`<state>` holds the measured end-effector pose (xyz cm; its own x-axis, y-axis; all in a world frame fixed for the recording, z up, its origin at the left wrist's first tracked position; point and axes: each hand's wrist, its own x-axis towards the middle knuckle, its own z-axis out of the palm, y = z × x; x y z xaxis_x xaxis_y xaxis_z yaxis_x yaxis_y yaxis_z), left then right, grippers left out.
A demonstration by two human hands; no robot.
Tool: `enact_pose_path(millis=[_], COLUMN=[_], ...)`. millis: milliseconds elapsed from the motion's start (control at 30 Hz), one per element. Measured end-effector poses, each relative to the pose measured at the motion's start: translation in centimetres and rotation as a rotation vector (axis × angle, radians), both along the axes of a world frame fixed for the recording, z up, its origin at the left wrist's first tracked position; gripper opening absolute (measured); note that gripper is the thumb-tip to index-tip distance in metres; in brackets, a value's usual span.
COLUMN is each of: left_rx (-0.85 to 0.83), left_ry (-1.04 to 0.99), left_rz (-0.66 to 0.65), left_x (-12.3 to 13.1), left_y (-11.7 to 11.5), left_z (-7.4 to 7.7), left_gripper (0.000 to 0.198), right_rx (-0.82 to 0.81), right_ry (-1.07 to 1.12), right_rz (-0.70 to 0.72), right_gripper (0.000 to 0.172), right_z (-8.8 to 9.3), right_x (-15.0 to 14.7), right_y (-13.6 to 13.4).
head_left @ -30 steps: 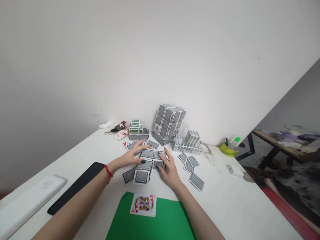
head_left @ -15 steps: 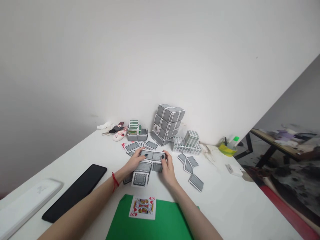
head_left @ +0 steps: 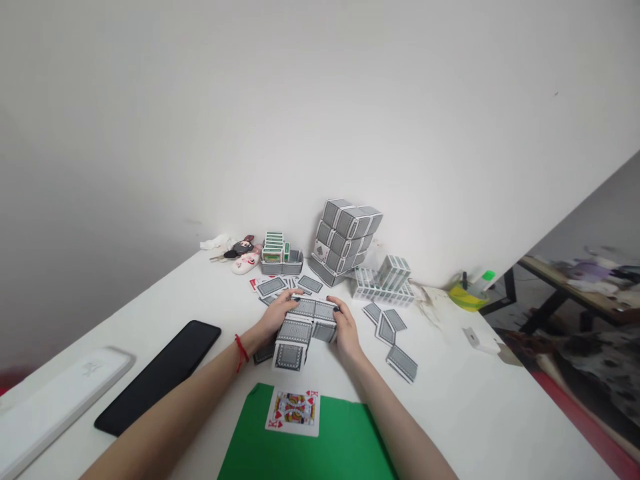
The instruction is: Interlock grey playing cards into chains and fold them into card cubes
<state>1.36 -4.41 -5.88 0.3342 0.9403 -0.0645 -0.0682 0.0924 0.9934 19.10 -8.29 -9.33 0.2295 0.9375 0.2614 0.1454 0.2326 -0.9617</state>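
Note:
An L-shaped block of folded playing cards (head_left: 294, 331), grey-patterned backs outward, sits between my two hands on the white table. My left hand (head_left: 274, 315), with a red string bracelet (head_left: 241, 352) at the wrist, grips its far left corner. On the right end of the far row, my right hand (head_left: 347, 332) presses with thumb and fingers bent around it. The undersides of the block and several fingertips are hidden. Nearer to me, a king of hearts (head_left: 293, 411) lies face up on a green sheet (head_left: 345, 443).
A tall stack of card cubes (head_left: 347, 237) leans by the wall. Beside it are a card tray with green-edged cards (head_left: 283, 267) and a clear-looking card tray (head_left: 380, 291). Loose cards (head_left: 386, 329) lie right. A black phone (head_left: 160, 377), white case (head_left: 65, 393) and yellow tape roll (head_left: 467, 298) surround.
The whole view has shifted slightly, so things appear further right. My right thumb has moved from the top of the card block toward its right end. Both hands stay on the block.

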Motion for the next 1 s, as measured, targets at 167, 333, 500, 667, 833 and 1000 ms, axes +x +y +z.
enact_pose_path(millis=[167, 333, 500, 667, 833, 1000], left_rx=[0.065, 0.011, -0.036, 0.097, 0.205, 0.157], left_ry=[0.043, 0.023, -0.059, -0.138, 0.022, 0.063], left_rz=[0.044, 0.002, -0.078, -0.180, -0.187, -0.087], left_x=[0.3, 0.7, 0.5, -0.4, -0.7, -0.3], left_y=[0.2, -0.3, -0.6, -1.0, -1.0, -0.8], left_z=[-0.1, -0.2, -0.1, 0.2, -0.2, -0.7], left_gripper=[0.019, 0.028, 0.037, 0.042, 0.046, 0.040], right_rx=[0.028, 0.000, 0.060, 0.126, 0.277, 0.452], right_ry=[-0.027, -0.034, -0.014, -0.207, -0.445, -0.648], right_rz=[0.005, 0.076, 0.079, 0.075, 0.006, -0.140], right_gripper=[0.035, 0.038, 0.039, 0.038, 0.033, 0.030], right_z=[-0.1, 0.0, 0.1, 0.4, 1.1, 2.4], right_x=[0.0, -0.1, 0.0, 0.5, 0.4, 0.1], right_y=[-0.1, -0.4, -0.5, -1.0, -1.7, -3.1])
